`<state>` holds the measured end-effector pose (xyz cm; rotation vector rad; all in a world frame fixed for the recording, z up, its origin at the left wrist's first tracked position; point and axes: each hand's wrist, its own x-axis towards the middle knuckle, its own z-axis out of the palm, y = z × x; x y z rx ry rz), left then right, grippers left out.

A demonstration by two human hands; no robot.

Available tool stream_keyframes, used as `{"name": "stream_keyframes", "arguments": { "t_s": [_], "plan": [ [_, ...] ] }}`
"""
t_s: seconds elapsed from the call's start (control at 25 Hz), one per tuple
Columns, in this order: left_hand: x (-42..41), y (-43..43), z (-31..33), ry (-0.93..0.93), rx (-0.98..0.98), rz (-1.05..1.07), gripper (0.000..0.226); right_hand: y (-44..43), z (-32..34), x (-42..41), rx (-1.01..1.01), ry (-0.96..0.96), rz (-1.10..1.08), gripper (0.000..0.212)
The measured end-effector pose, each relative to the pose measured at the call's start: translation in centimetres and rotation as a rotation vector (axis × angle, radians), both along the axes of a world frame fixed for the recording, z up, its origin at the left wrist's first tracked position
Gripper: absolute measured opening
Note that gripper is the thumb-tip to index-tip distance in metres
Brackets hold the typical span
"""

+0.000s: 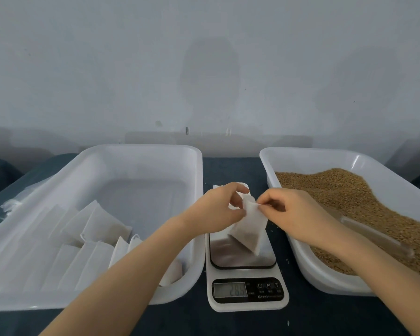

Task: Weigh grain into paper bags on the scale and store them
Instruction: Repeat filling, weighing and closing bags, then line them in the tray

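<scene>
A small white paper bag point(249, 230) with grain showing through it stands tilted on the steel plate of the scale point(246, 282). My left hand point(220, 209) pinches the bag's top from the left. My right hand point(289, 209) pinches the same top edge from the right. The scale's display shows digits that I cannot read with certainty. Brown grain point(364, 204) fills the white tray point(325, 275) on the right, with a clear scoop point(374, 235) lying in it. Several filled white bags point(100, 226) lie in the white tray point(141, 151) on the left.
A dark cloth point(228, 321) covers the table. A few empty white bags point(220, 187) lie behind the scale. A clear plastic sheet point(12, 202) sticks out left of the left tray. A pale wall stands close behind both trays.
</scene>
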<state>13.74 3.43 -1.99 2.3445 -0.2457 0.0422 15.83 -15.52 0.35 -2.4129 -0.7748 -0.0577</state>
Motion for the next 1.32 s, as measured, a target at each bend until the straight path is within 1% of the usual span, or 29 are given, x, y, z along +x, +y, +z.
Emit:
{"name": "stream_keyframes", "arguments": {
  "t_s": [0.08, 0.2, 0.32, 0.4, 0.56, 0.72, 0.84, 0.96, 1.32],
  "plan": [
    [0.0, -0.2, 0.0, -0.046, 0.015, 0.04, 0.037, -0.3, 0.2, 0.1, 0.028, -0.024, 0.007, 0.013],
    [-0.3, -0.1, 0.6, -0.077, -0.003, 0.094, 0.031, -0.9, 0.5, 0.3, 0.106, -0.108, 0.008, 0.015],
    [-0.8, 0.5, 2.0, -0.081, 0.086, 0.099, 0.019, -1.1, 0.5, 0.4, 0.177, -0.165, 0.036, 0.017],
    [-1.2, 1.0, 2.8, -0.079, 0.116, 0.121, 0.01, -1.0, 0.3, 0.4, 0.213, -0.161, 0.043, 0.021],
    [-2.2, 1.0, 2.4, -0.079, 0.2, 0.103, 0.015, -0.5, -0.6, 0.2, 0.228, -0.135, 0.065, 0.024],
    [-2.9, 0.6, 0.9, -0.137, 0.315, 0.071, 0.007, -0.3, -1.4, 0.2, 0.214, -0.12, 0.074, 0.023],
    [-3.0, 0.7, 0.3, -0.179, 0.273, 0.073, 0.005, -0.7, -1.8, 0.3, 0.209, -0.058, 0.057, 0.025],
    [-2.9, 0.7, 0.1, -0.197, 0.229, 0.075, 0.009, -1.0, -2.2, 0.2, 0.238, 0.009, 0.029, 0.028],
    [-2.8, 0.6, -0.2, -0.217, 0.254, 0.08, 0.013, -0.8, -2.3, 0.0, 0.199, 0.006, 0.039, 0.027]
  ]
}}
